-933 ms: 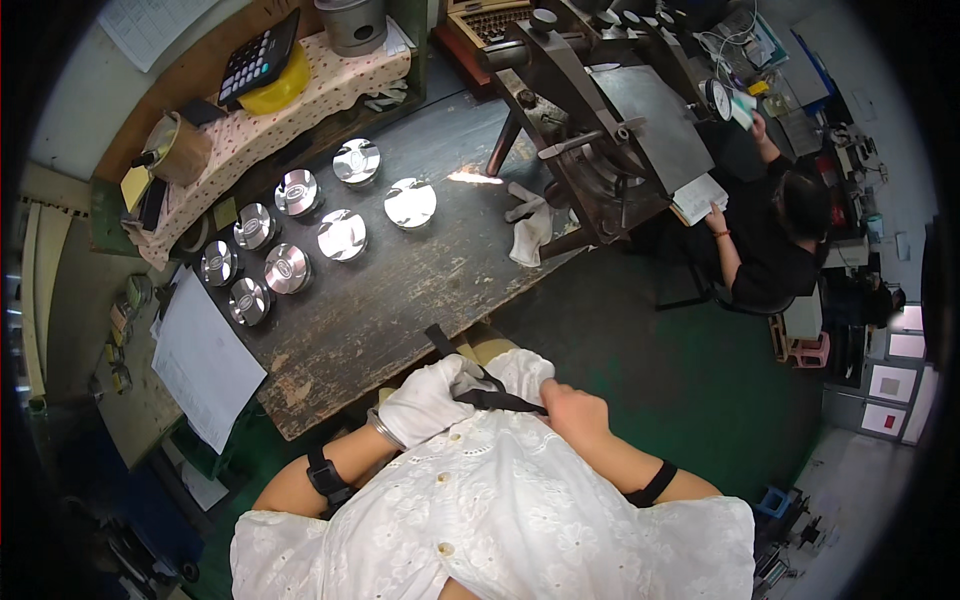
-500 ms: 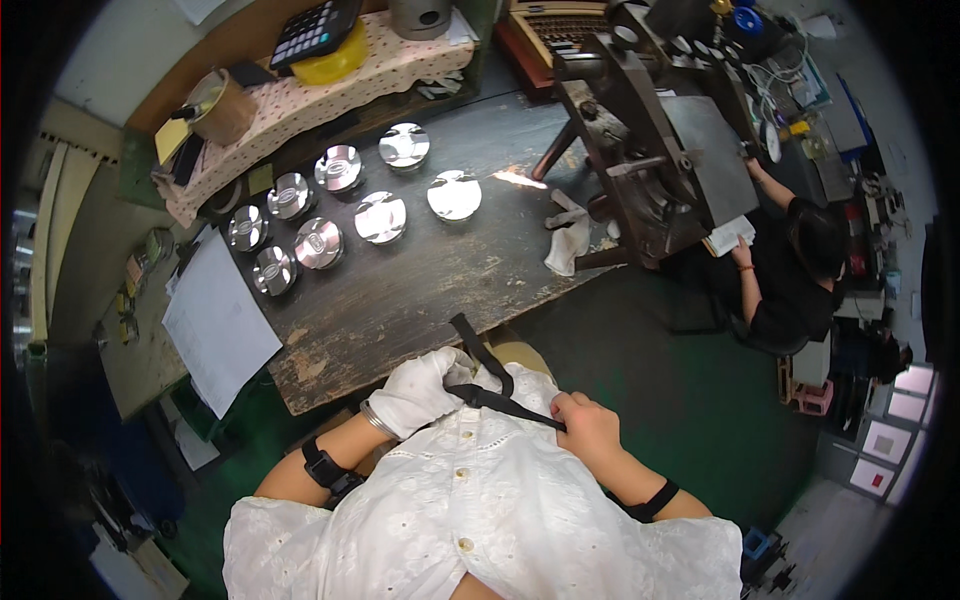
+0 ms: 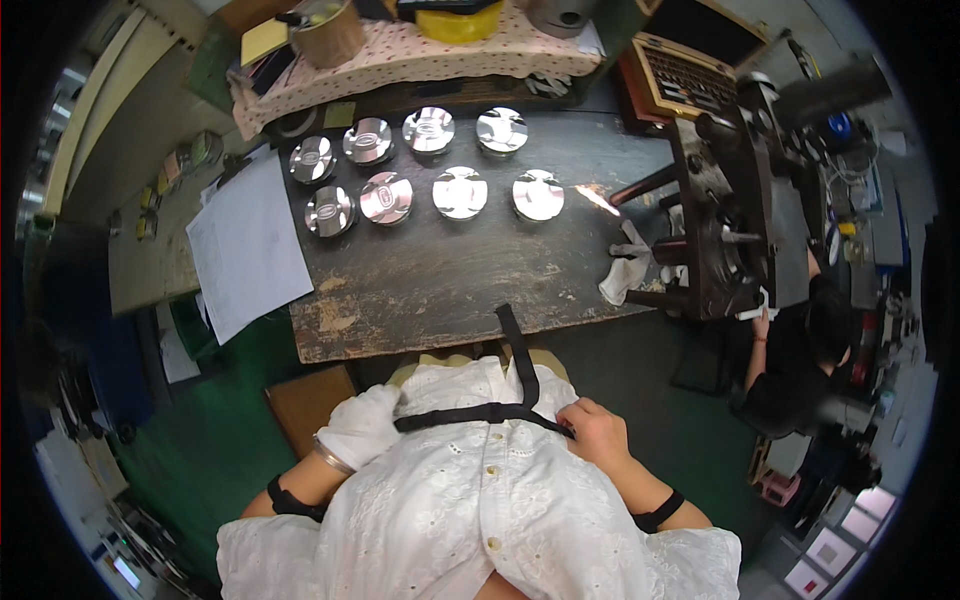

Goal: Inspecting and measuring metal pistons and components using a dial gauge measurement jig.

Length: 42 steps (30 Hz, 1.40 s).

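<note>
A black strap point(image 3: 455, 413) runs across the front of my white shirt, with a loose tail point(image 3: 518, 355) standing up toward the bench. My left hand point(image 3: 362, 425), in a white glove, is at the strap's left end with its fingers curled round it. At the other end my bare right hand point(image 3: 597, 430) pinches the strap close to the shirt. Both hands are in front of my waist, apart from the bench. Beyond them, several polished round metal pieces point(image 3: 386, 198) stand in two rows on the dark worn bench point(image 3: 430, 290).
At the bench's right stands a heavy dark metal fixture point(image 3: 725, 220), with a crumpled white glove point(image 3: 625, 278) beside it. Behind is an open wooden case point(image 3: 690, 75) of small blocks. White papers point(image 3: 250, 255) lie at the left. A co-worker point(image 3: 820, 340) sits at the right.
My left hand has moved left, away from the right hand, and the strap now stretches straighter across the shirt. The view has turned, so the bench appears more level.
</note>
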Each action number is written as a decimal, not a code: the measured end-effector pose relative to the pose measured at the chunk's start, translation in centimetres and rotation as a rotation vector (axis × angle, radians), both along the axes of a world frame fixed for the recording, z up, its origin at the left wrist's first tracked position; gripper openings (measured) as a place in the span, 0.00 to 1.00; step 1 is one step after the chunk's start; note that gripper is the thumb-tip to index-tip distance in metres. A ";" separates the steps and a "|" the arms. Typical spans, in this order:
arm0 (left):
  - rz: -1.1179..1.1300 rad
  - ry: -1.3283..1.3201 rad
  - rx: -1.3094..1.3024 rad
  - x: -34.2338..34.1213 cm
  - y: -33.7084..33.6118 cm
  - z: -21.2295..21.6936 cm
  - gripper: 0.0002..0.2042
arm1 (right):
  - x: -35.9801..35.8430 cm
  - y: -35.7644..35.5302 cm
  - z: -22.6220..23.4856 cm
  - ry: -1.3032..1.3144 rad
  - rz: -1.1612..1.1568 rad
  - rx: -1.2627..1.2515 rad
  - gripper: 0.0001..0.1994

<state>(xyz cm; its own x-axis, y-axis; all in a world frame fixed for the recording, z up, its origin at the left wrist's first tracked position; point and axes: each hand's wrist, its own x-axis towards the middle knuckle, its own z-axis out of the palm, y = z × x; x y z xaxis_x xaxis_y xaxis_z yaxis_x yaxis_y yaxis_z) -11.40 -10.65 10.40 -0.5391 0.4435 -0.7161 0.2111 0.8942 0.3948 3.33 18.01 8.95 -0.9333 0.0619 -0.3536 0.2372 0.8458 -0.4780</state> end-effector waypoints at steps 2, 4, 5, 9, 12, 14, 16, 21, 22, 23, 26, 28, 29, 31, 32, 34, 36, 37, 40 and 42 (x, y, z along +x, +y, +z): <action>0.125 -0.019 -0.009 1.4 -2.1 -1.0 0.18 | -0.7 0.1 0.2 -0.034 0.037 -0.015 0.08; 0.228 -0.066 0.023 1.8 -2.6 -0.9 0.17 | -1.2 0.1 0.3 -0.007 0.021 -0.037 0.08; 0.309 -0.109 0.055 2.0 -2.8 -1.0 0.16 | -1.3 0.1 0.4 -0.011 0.041 -0.034 0.08; 0.638 -0.261 0.185 3.5 -3.3 -2.2 0.16 | -1.8 0.5 0.0 -0.079 -0.025 -0.129 0.08; 0.636 -0.530 0.317 2.8 -2.6 -3.5 0.17 | -2.3 0.7 -0.2 -0.156 -0.236 -0.273 0.08; 0.678 -0.617 0.376 2.6 -2.5 -3.4 0.16 | -2.4 0.8 -0.6 -0.255 -0.491 -0.493 0.06; 0.714 -0.750 0.440 1.9 -1.9 -2.9 0.15 | -2.5 1.2 -1.1 -0.340 -0.563 -0.684 0.06; 0.721 -0.912 0.551 3.5 -2.5 -7.1 0.16 | -2.9 1.2 -2.0 -0.564 -0.614 -0.856 0.09; 0.834 -0.964 0.567 3.7 -2.3 -7.3 0.16 | -3.3 0.7 -1.3 -0.554 -0.515 -0.787 0.11; 0.947 -1.016 0.580 3.7 -2.1 -7.4 0.15 | -3.4 0.2 -0.7 -0.542 -0.418 -0.717 0.12; 0.978 -0.889 0.539 3.1 -0.4 -5.9 0.17 | -3.3 -0.2 0.4 -0.441 -0.348 -0.514 0.14; 0.924 -0.893 0.468 2.6 -0.2 -6.0 0.18 | -3.4 -0.5 1.2 -0.359 -0.266 -0.340 0.13; 0.878 -0.895 0.401 2.5 -0.1 -6.1 0.19 | -3.5 -0.7 1.6 -0.150 -0.071 -0.241 0.12; 0.828 -0.850 0.419 2.8 0.0 -6.8 0.18 | -2.8 -0.8 1.5 0.059 0.107 -0.134 0.11; 0.791 -0.802 0.442 2.9 0.0 -7.0 0.17 | -2.1 -0.6 0.8 0.019 -0.005 -0.221 0.11; 0.700 -0.751 0.436 2.6 0.7 -6.4 0.19 | -1.9 -0.9 0.6 -0.087 -0.313 -0.490 0.12; 0.465 -0.596 0.379 2.0 1.3 -5.7 0.23 | -1.9 -0.1 -0.2 -0.304 -0.504 -0.795 0.14; 0.462 -0.592 0.376 1.8 1.4 -5.6 0.23 | -2.3 0.2 -0.4 -0.532 -0.684 -1.096 0.16; 0.397 -0.521 0.237 1.7 1.8 -5.7 0.26 | -3.9 0.3 -0.8 -0.652 -0.719 -1.087 0.18; 0.531 -0.417 0.392 2.1 1.3 -6.4 0.28 | -4.1 0.3 -2.1 -0.726 -0.582 -0.854 0.21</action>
